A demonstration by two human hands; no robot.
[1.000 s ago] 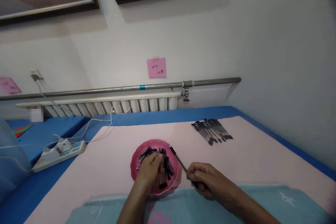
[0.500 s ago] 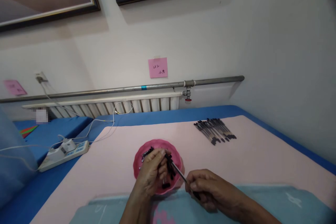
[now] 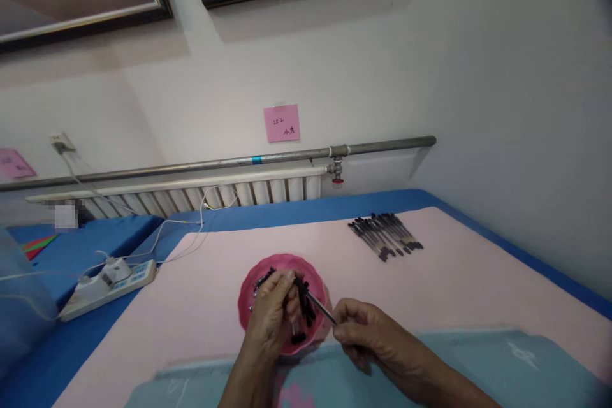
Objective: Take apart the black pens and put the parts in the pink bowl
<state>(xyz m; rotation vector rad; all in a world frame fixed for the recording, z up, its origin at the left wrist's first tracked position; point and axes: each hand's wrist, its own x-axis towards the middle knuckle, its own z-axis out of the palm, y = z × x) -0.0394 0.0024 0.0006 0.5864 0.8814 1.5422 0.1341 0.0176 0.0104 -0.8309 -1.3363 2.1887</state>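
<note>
A slim pen (image 3: 320, 307) with a dark upper end and a clear barrel slants between my two hands. My left hand (image 3: 271, 313), over the pink bowl, is closed in a pinch at the pen's dark end. My right hand (image 3: 375, 341), to the right of the bowl, grips the lower end, which is hidden in its fingers. Under and beside my left hand, the scalloped pink bowl (image 3: 245, 287) holds several black-and-clear pen pieces. A row of pens (image 3: 386, 236) with black ends lies side by side farther back on the right.
A pink sheet (image 3: 201, 293) covers the blue table (image 3: 306, 210), with a light-blue cloth (image 3: 459, 363) along its near edge. At left lies a power strip (image 3: 109, 290) with plugs and white cables. A radiator (image 3: 248, 192) and pipe (image 3: 296, 155) run along the wall.
The whole view has shifted slightly. My right hand's fingers now cover the pen's dark lower end, which showed before. My left hand keeps its pinch over the bowl.
</note>
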